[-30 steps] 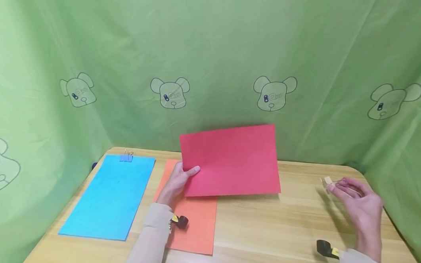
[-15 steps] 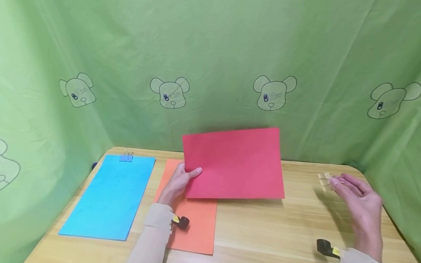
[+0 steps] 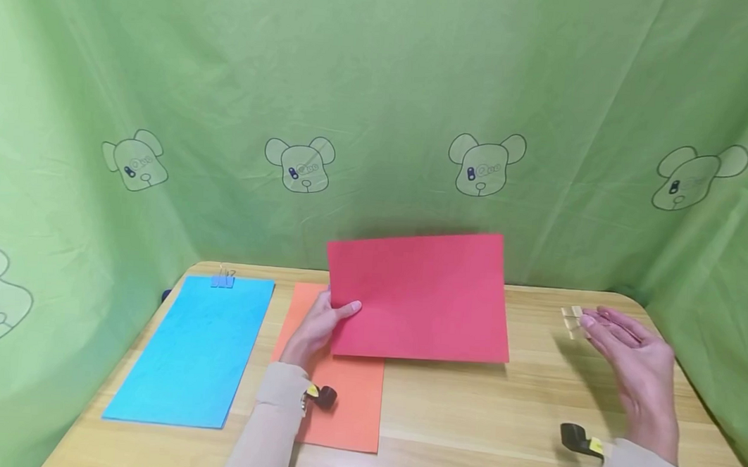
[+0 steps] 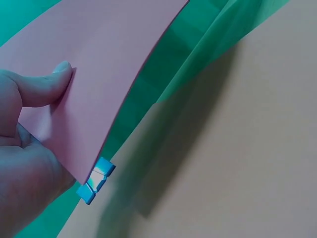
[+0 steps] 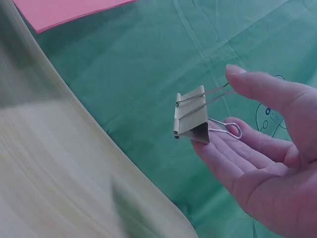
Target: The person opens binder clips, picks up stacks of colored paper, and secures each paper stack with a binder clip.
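Note:
My left hand (image 3: 320, 324) grips a stack of red paper (image 3: 421, 299) near its lower left corner, thumb on the front. The stack is raised at a tilt over the table, partly covering an orange sheet (image 3: 346, 408). At the right, my right hand (image 3: 637, 360) holds a pale binder clip (image 3: 572, 321) between thumb and fingers. In the right wrist view, the thumb touches one wire handle of the binder clip (image 5: 193, 114), and the fingers lie under its body and other handle. The clip is apart from the red paper.
Blue sheets (image 3: 190, 354) lie at the left with a blue binder clip (image 3: 222, 281) on their far edge. A blue clip (image 4: 96, 179) shows beside the paper's corner in the left wrist view. Green cloth (image 3: 382, 86) hangs behind the wooden table (image 3: 466, 422).
The red paper has moved slightly right and down in my left hand. In my right hand, the binder clip has turned and shifted slightly left.

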### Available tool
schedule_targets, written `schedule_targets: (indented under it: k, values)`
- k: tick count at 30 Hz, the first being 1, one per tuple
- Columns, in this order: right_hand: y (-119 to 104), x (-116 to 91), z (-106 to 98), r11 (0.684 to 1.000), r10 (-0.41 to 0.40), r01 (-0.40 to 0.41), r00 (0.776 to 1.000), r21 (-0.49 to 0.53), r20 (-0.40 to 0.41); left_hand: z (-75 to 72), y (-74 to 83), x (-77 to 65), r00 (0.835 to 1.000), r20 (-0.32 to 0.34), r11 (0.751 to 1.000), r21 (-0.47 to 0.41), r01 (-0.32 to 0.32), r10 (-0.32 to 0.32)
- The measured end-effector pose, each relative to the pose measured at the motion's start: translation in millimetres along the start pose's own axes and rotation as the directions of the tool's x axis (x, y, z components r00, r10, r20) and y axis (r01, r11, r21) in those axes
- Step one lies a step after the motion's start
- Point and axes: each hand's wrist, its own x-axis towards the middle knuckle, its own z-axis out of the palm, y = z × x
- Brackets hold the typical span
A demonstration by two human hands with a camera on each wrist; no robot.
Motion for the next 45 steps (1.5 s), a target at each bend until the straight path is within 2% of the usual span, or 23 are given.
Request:
schedule_targets:
  k: [4, 8, 16, 22, 26, 29, 36, 45]
  values:
    - [0.7, 0.5, 3.2, 1.000, -0.014, 0.014, 1.000, 0.002, -0.005, -0.2, -2.1, 1.0, 1.000, 0.011, 1.000, -0.014, -0.010, 0.010]
    - [2.1, 1.0, 7.2, 0.998, -0.030, 0.030, 0.999, 0.051, -0.017, -0.2, -3.5, 2.4, 1.000, 0.025, 0.999, -0.029, -0.016, 0.017]
    - [3.7, 2.3, 9.0, 0.999, 0.020, -0.014, 0.991, 0.047, -0.130, 0.2, -3.5, 1.9, 1.000, 0.017, 1.000, -0.026, -0.013, 0.014]
    - [3.7, 0.4, 6.6, 0.998, 0.021, -0.029, 0.991, -0.062, -0.133, 0.3, -3.2, 0.7, 1.000, 0.023, 1.000, -0.020, -0.013, 0.013]
    - [2.2, -2.5, 5.4, 0.982, 0.014, -0.039, 0.991, -0.183, -0.135, 0.1, -2.9, 0.3, 1.000, 0.022, 1.000, -0.011, -0.002, 0.002]
    - [1.5, -3.5, 6.1, 0.975, 0.007, -0.038, 0.991, -0.221, -0.136, -0.1, -3.3, 0.1, 1.000, 0.021, 1.000, -0.006, 0.006, -0.006]
    - [1.3, -3.1, 9.5, 0.996, 0.039, -0.045, 0.996, -0.071, -0.086, -0.4, -4.7, 0.6, 1.000, 0.019, 1.000, -0.002, 0.014, -0.014]
    - [2.6, -0.7, 9.1, 0.999, 0.035, -0.035, 0.999, 0.032, -0.025, 0.4, -3.3, 0.3, 1.000, 0.013, 0.999, -0.028, 0.024, -0.024]
